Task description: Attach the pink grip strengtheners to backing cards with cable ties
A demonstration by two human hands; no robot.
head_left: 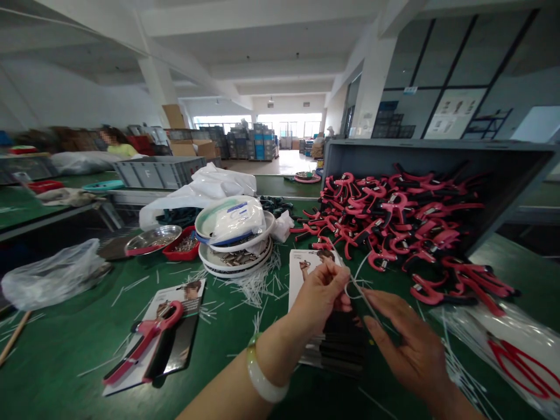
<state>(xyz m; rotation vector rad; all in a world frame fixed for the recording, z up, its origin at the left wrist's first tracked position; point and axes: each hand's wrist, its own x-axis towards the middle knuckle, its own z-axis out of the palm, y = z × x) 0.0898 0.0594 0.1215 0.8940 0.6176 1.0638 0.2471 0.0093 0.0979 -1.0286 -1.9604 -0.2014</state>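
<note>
My left hand (321,291), a bangle on its wrist, pinches a thin white tie (353,286) over a stack of printed cards (297,280). My right hand (405,332) is just to the right, its fingers closed around a thin strip that overlaps the tie; its exact shape is unclear. At the left, a red-and-black clamp (151,338) lies on a printed card (179,356). Many similar clamps (394,216) spill out of a grey crate (437,149) at the right.
Stacked plates (234,265) with metal parts stand mid-table, with loose white ties (251,286) beside them. A red tray (181,248) and metal dish (153,239) sit left of them. Red-handled scissors (520,364) lie on plastic at the right. A person (117,143) is in the background.
</note>
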